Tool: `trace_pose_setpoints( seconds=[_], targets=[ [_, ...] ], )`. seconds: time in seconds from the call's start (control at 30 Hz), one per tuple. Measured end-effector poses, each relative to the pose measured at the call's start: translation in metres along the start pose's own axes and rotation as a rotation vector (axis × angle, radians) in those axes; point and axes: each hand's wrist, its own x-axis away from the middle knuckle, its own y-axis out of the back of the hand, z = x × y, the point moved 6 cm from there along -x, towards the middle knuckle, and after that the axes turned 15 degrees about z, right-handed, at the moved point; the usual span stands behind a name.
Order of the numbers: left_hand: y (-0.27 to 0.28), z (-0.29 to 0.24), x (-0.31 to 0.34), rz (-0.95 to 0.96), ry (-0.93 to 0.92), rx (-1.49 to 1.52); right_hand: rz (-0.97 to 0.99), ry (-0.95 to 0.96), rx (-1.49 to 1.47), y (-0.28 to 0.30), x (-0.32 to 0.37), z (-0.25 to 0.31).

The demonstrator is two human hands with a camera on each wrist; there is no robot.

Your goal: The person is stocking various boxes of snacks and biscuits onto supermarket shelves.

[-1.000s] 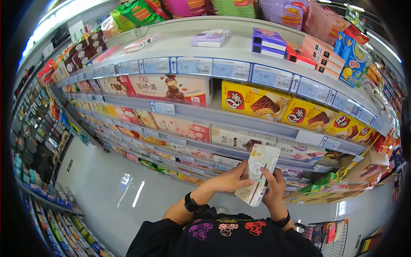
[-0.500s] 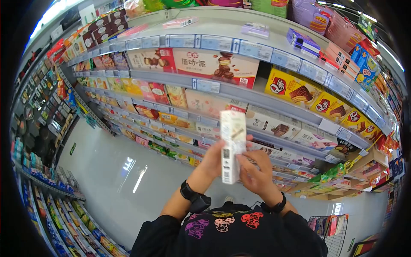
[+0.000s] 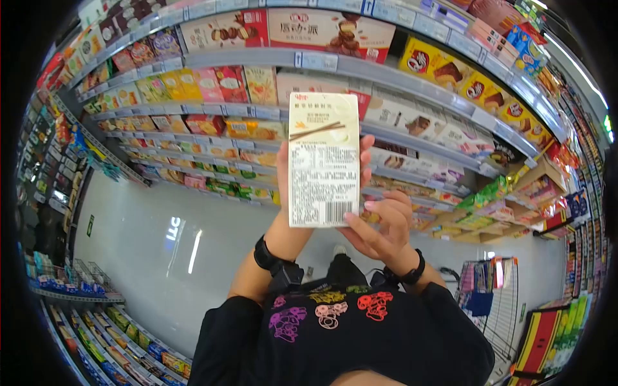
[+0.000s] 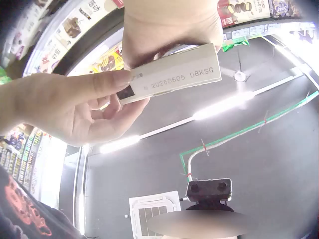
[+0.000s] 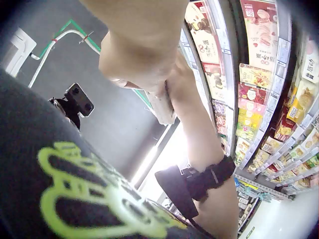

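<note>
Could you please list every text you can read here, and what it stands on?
"N 20260605 D8KSG": end of the held box.
"Q": yellow boxes.
"动·派": red-and-white box; its first character is unclear.
Too small or blurred: other text, including the held box's fine print and the price labels.

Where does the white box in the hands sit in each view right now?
Head: white box near centre, printed side facing the camera.
Left wrist: white box upper middle, tilted, stamped end showing.
Right wrist: white box near centre, partly hidden.
Shared landmark: the red-and-white pie boxes, near the top of each view.
</note>
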Motion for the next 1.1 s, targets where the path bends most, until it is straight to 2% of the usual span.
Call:
trace_pose_setpoints(
  seconds=[0.17, 0.37, 0.47, 0.57, 0.67, 0.77, 0.87, 1.1],
  targets=[
    [-0.016, -0.003, 0.015, 0.005, 0.004, 0.027, -0.026, -0.021, -0.027, -0.001, 0.000, 0.023],
    [-0.021, -0.010, 0.032, 0.007, -0.033, 0.090, -0.015, 0.056, -0.012, -0.007, -0.005, 0.045],
    [-0.021, -0.013, 0.038, 0.034, -0.017, 0.111, -0.102, 0.099, -0.014, -0.008, -0.008, 0.047],
    [-0.014, -0.018, 0.040, 0.036, -0.017, 0.117, -0.044, 0.122, -0.008, -0.017, -0.006, 0.046],
    [0.006, -0.024, 0.045, -0.003, -0.008, 0.079, -0.045, 0.107, 0.006, -0.027, -0.005, 0.041],
    [0.028, -0.032, 0.052, -0.143, -0.039, 0.134, -0.009, 0.067, 0.010, -0.050, 0.005, 0.032],
    [0.045, -0.058, 0.060, -0.235, -0.072, 0.008, 0.076, 0.053, -0.003, -0.069, 0.001, 0.021],
    [0.061, -0.128, 0.037, -0.277, 0.037, -0.087, 0.101, -0.036, -0.082, -0.131, -0.031, -0.003]
  ],
)
